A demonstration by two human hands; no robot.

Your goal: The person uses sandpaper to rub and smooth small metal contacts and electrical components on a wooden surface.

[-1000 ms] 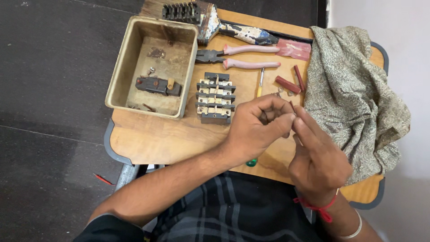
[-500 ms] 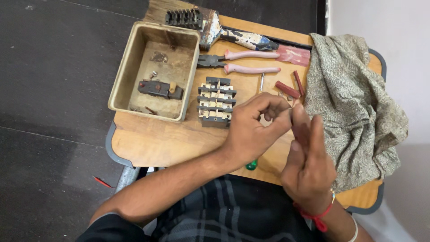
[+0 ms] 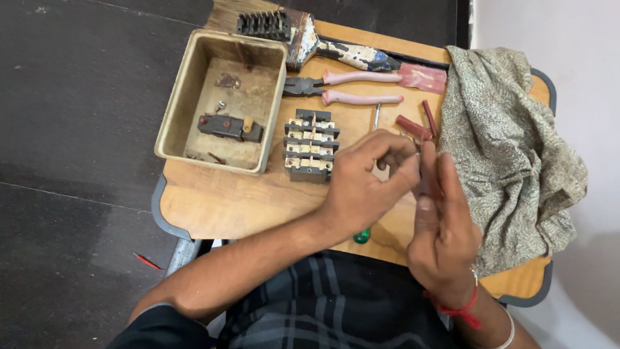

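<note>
Red-brown, a small upright piece sits between my hands: left hand curls its fingertips onto it, right hand stands flat behind. Terminal block lies left, pliers farther off.

On the tabletop a tray sits at the far left holding a small block, a terminal block just right of it, pliers and a brush farther back, a cloth at the right.
</note>
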